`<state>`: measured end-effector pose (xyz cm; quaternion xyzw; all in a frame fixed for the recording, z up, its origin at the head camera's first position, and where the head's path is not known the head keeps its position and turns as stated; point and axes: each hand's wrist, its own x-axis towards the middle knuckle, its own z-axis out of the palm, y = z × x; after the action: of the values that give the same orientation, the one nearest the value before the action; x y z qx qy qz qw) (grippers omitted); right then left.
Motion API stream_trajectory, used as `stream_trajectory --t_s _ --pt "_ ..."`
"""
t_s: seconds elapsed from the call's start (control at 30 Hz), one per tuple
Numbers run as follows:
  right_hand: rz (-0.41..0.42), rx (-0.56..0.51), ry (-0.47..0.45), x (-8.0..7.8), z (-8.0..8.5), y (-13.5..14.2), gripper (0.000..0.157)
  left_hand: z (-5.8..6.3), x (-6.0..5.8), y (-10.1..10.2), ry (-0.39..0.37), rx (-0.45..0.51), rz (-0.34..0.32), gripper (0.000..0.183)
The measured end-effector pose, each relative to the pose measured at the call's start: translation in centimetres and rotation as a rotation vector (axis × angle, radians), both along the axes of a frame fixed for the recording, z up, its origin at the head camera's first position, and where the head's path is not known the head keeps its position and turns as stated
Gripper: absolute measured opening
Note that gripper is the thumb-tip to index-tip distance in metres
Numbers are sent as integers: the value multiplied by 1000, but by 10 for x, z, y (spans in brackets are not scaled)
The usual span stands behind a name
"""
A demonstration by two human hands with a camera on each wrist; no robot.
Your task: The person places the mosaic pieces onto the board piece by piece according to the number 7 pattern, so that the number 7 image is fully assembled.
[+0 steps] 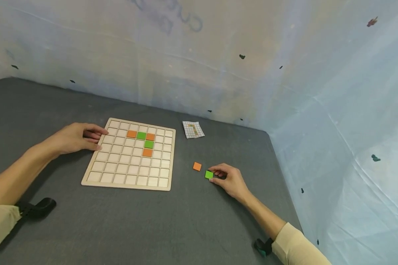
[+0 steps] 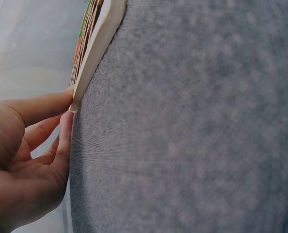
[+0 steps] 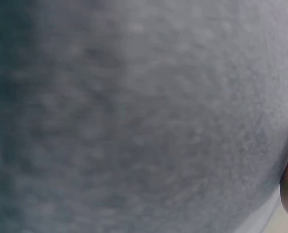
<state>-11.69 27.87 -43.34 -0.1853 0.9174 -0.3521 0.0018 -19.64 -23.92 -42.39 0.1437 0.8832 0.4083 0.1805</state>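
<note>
A wooden grid board [image 1: 127,187] lies on the left side of the grey table. Set in its cells are orange tiles [image 1: 131,134] and green tiles [image 1: 141,135], three along a row and two running down from the right one. At the board's left edge, my left hand [image 1: 74,139] touches the rim with extended fingers and thumb; the left wrist view shows those fingertips [image 2: 66,116] right at the rim. Right of the board, my right hand [image 1: 230,180] pinches a green tile [image 1: 209,175] between thumb and fingers. A loose orange tile [image 1: 197,166] lies just left of it.
Behind the loose tile lies a small printed card [image 1: 193,130] showing a grid with a coloured pattern. The grey table [image 1: 185,228] meets a pale sheet wall [image 1: 185,73] at the back and another along the right.
</note>
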Motion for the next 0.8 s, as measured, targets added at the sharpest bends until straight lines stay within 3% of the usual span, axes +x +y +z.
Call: stream_trajectory --t_s 0.43,0.57,0.7,0.8 --pt "16 -87 -32 -9 10 -15 30 1 -1 0 7 -4 7 59" --pt "25 -131 -36 -9 19 -28 30 2 0 1 15 0 0 58" --pt "51 -148 -37 -7 37 -49 30 2 0 2 19 2 0 58" --pt "76 -157 -26 -12 39 -62 29 3 1 1 19 4 4 58"
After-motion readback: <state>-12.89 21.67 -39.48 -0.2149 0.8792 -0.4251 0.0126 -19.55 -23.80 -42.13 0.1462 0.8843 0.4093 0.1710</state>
